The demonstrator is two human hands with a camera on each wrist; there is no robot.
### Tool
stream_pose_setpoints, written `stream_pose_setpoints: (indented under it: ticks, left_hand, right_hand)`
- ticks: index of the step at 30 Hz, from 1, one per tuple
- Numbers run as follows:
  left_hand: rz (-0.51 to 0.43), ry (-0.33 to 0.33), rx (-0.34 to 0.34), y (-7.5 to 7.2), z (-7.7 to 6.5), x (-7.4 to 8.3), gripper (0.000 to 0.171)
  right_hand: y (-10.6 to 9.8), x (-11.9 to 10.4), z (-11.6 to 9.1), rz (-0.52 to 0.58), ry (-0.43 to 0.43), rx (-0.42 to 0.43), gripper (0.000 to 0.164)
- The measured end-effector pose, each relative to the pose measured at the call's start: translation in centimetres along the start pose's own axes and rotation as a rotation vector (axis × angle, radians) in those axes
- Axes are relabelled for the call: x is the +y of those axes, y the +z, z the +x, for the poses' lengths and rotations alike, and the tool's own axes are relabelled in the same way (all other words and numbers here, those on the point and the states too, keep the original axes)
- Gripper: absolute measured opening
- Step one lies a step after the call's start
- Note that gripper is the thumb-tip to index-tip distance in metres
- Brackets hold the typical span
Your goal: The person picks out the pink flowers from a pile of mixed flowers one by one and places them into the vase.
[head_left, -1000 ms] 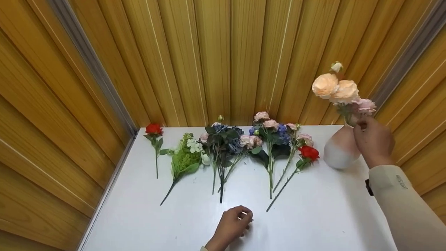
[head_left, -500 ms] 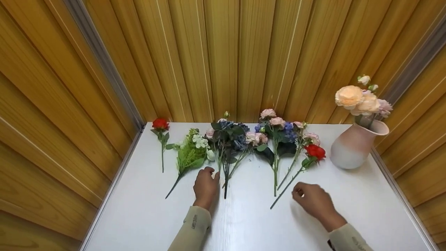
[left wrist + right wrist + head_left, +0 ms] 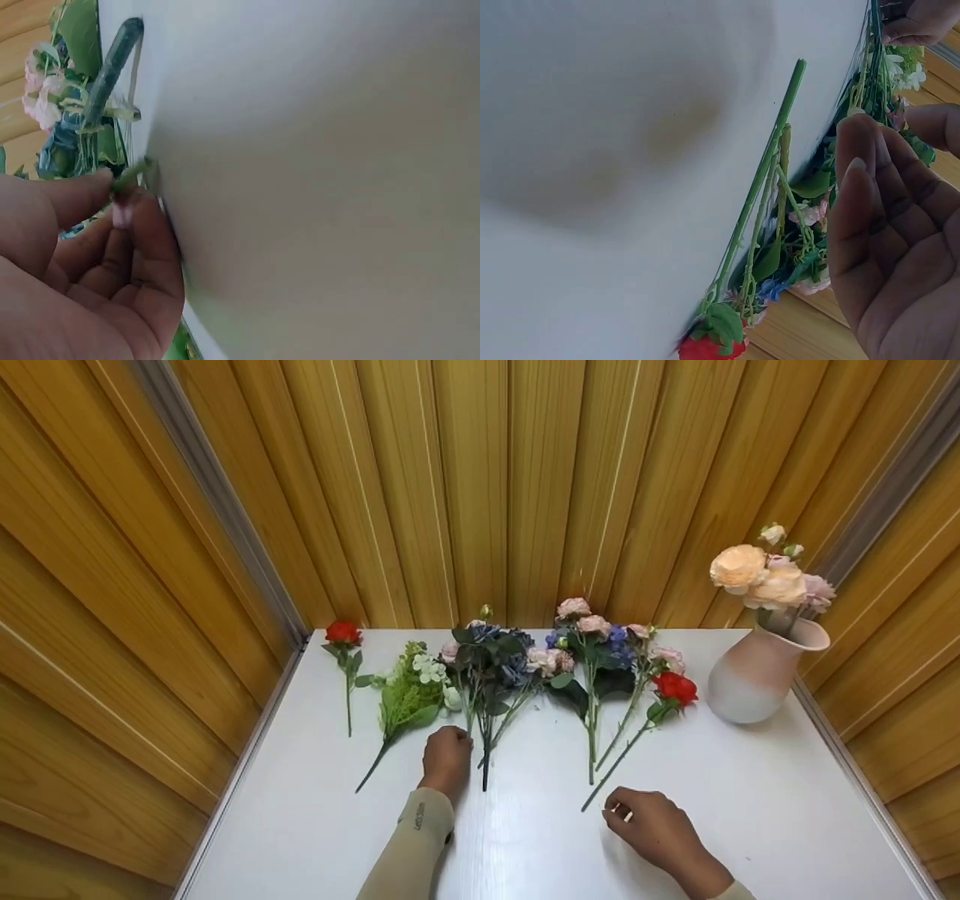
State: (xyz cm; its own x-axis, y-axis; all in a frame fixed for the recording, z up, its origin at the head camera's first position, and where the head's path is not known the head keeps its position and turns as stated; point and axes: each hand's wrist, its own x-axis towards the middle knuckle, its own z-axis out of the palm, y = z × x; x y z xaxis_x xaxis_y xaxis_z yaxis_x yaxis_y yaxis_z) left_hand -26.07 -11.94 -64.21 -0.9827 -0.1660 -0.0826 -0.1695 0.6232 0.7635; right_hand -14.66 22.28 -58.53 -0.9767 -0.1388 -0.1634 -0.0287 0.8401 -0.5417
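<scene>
My left hand (image 3: 448,756) is low over the table, left of the middle bunch of blue and pink flowers (image 3: 499,656). In the left wrist view its thumb and finger pinch a thin green flower stem (image 3: 130,178) near the cut end; which blossom it bears is hidden. My right hand (image 3: 654,826) hovers above the table with loosely bent fingers and nothing in them. Closest to it is the stem end of a red rose (image 3: 676,688). At the right stands a pink-and-white vase (image 3: 750,684) holding peach flowers (image 3: 739,568) and a pink one.
A second red rose (image 3: 343,633) lies far left, beside a green spray with white blossoms (image 3: 411,697). Pink and blue flowers (image 3: 592,626) lie right of the middle. Wood-panelled walls (image 3: 540,495) enclose the white table (image 3: 285,825) at the back and sides.
My right hand has come away from the vase toward the table's front; the peach flowers now lean in the vase. My left hand has reached forward to the middle bunch and pinched a stem.
</scene>
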Motion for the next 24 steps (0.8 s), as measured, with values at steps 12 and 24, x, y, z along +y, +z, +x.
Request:
stream_pose_setpoints:
  ticks: [12,24]
  left_hand:
    - [-0.268,0.058,-0.02,-2.1,-1.0,1.9,0.007]
    - [-0.548,0.097,-0.117,-1.3,-6.4,6.3,0.011]
  right_hand:
    - [0.0,-0.1,-0.6,0.021,0.02,-0.032,0.005]
    - [-4.7,-4.4,1.1,0.156,-0.101,0.079,0.012]
